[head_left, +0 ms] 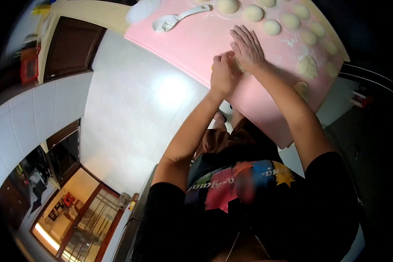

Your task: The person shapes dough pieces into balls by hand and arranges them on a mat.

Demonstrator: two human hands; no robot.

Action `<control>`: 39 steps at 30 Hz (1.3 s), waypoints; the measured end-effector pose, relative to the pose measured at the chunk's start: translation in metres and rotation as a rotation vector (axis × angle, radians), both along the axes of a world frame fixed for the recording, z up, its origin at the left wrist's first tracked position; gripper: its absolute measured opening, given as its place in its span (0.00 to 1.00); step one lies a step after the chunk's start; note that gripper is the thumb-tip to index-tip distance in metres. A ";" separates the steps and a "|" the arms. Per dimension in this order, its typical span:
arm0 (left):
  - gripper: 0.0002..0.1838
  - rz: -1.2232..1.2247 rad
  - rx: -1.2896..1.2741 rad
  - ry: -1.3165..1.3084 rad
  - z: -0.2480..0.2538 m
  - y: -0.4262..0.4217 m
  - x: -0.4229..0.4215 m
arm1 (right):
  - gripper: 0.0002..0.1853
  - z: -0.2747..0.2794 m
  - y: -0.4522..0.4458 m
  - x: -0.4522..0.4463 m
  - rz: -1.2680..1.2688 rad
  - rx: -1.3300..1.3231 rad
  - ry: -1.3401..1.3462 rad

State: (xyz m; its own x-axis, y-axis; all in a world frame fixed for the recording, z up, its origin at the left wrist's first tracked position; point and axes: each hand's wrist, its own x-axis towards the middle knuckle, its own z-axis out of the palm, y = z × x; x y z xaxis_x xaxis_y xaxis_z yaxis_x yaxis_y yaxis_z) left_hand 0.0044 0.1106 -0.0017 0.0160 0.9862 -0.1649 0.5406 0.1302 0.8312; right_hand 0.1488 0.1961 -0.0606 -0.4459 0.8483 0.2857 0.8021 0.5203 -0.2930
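My left hand is closed, its fingers curled at the side of a piece of dough on the pink mat. The dough shows only in part between my hands. My right hand lies flat with the fingers stretched out, its palm edge beside or over that dough. Past my right fingertips sit several round dough balls. A rough, uneven dough lump rests to the right, and another small dough piece is partly behind my right forearm.
A white scoop with flour in it lies at the mat's far left. Next to it is a white, rounded bag-like shape. A wooden edge borders the mat on the right. Tiled floor spreads left of the table.
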 end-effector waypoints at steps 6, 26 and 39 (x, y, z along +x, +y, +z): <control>0.32 0.111 -0.061 0.104 -0.017 0.001 0.035 | 0.26 0.014 0.012 0.008 0.074 -0.721 0.620; 0.33 0.319 0.067 0.079 -0.025 -0.051 0.061 | 0.28 0.031 -0.025 -0.009 0.014 -0.889 0.685; 0.27 0.271 -0.158 -0.047 -0.034 -0.010 0.007 | 0.28 -0.034 0.024 -0.031 0.313 -0.075 -0.041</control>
